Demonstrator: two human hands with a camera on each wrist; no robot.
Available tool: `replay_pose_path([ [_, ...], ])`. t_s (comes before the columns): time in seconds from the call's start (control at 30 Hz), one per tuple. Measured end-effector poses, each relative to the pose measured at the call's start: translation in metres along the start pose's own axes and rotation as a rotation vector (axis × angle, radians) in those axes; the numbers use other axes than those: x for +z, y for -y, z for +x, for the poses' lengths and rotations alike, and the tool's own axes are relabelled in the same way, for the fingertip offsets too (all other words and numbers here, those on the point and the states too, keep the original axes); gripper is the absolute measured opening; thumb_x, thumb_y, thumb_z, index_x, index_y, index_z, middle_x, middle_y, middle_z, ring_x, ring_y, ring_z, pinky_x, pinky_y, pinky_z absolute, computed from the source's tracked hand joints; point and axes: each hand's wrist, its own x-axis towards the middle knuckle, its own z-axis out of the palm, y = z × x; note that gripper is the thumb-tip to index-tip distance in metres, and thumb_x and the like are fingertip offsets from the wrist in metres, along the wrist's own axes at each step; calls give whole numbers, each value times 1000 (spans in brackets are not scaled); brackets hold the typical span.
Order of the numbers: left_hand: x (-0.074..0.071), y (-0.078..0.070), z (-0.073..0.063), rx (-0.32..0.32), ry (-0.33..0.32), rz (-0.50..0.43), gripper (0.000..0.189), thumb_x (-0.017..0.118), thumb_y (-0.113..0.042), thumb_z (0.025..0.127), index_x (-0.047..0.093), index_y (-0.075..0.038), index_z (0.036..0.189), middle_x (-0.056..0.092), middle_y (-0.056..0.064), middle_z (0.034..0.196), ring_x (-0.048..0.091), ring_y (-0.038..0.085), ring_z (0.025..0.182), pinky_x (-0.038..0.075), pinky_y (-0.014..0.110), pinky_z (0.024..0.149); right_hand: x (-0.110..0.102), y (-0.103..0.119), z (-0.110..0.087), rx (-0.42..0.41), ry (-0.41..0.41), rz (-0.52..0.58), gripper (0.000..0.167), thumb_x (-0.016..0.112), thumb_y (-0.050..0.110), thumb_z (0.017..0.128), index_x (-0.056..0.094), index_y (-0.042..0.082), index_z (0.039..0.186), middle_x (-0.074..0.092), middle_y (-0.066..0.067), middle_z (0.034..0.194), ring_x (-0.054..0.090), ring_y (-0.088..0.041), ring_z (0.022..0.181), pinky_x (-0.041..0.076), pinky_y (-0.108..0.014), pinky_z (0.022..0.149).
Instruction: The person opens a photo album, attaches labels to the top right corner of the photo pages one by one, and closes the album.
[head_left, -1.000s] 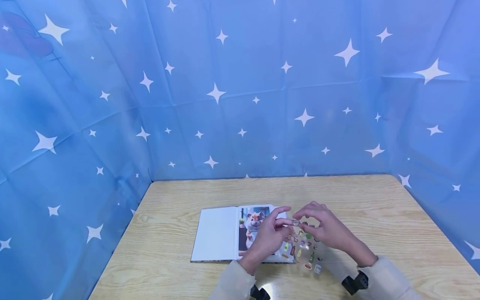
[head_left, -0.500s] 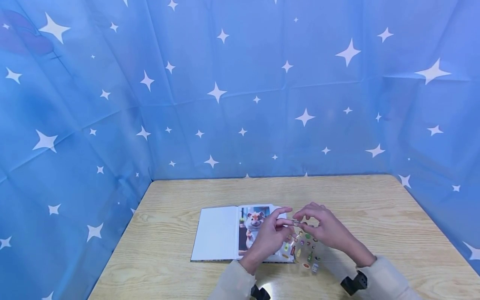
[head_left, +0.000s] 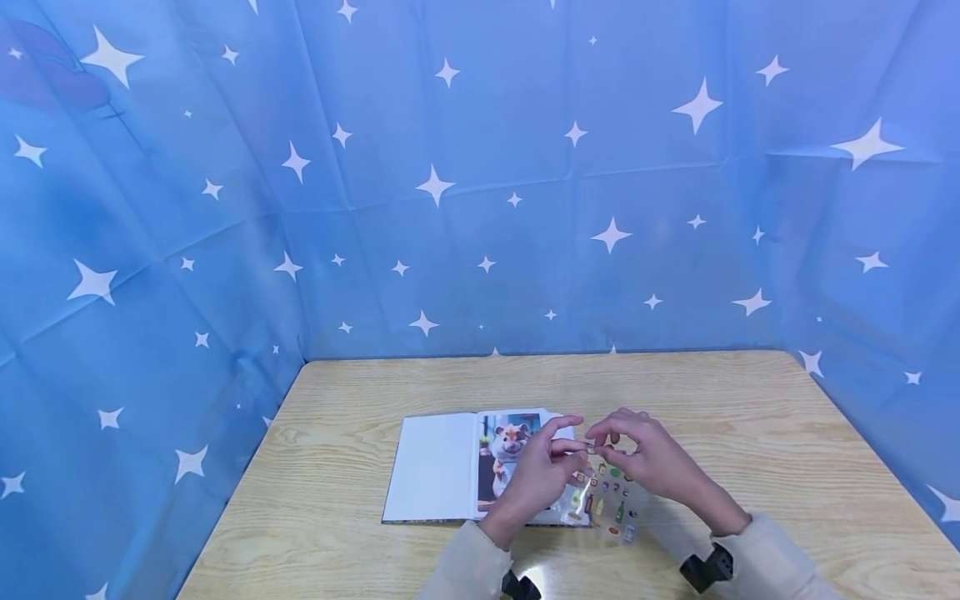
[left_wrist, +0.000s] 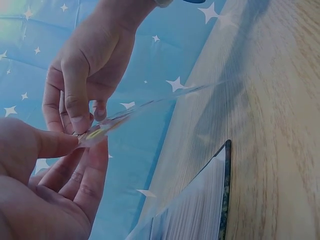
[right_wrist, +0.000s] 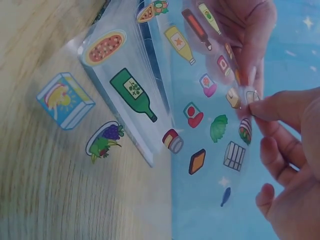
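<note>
A clear sticker sheet (head_left: 609,508) printed with small food pictures hangs between my hands, over the right edge of an open album (head_left: 431,468). My left hand (head_left: 534,473) pinches the sheet's upper part between thumb and fingers. Opposite it, my right hand (head_left: 660,457) has thumb and forefinger closed on a small sticker (right_wrist: 252,96) at the sheet's edge. A green bottle sticker (right_wrist: 132,92), a blue carton sticker (right_wrist: 65,101) and several others show through the film in the right wrist view. In the left wrist view the sheet appears nearly edge-on, with both hands' fingertips meeting at its end.
The album shows a blank white left page and, on the right, a hamster picture (head_left: 506,446) partly covered by my left hand. It lies on a wood-grain table (head_left: 330,467). A blue star-patterned curtain (head_left: 480,208) rises behind the table and along its sides.
Both hands keep almost the same place. The sticker sheet's lower end has swung slightly left, and the small piece at the fingertips has tilted to a thinner outline.
</note>
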Motion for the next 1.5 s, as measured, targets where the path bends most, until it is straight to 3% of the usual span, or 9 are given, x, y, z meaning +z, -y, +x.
replay_pose_path([
  [1.1, 9, 12, 5, -87, -56, 25, 49, 64, -2, 92, 57, -28, 133, 74, -1, 101, 72, 18, 76, 60, 30, 66, -10, -1, -3, 67, -21, 19, 37, 75, -9, 77, 71, 19, 101, 65, 14, 85, 52, -2, 77, 44, -26, 63],
  [1.33, 10, 16, 7, -96, -53, 12, 51, 64, 0, 91, 56, -27, 133, 73, 0, 104, 72, 18, 78, 60, 31, 66, -11, -6, -6, 151, -6, 74, 36, 71, -7, 83, 71, 24, 100, 63, 14, 85, 51, -3, 76, 42, -23, 55],
  [1.5, 11, 15, 8, -120, -46, 16, 55, 62, 4, 90, 56, -27, 134, 72, -1, 107, 71, 17, 81, 60, 30, 70, -11, -7, -6, 191, -8, 62, 32, 72, -3, 85, 71, 26, 98, 63, 16, 85, 51, -3, 76, 39, -25, 62],
])
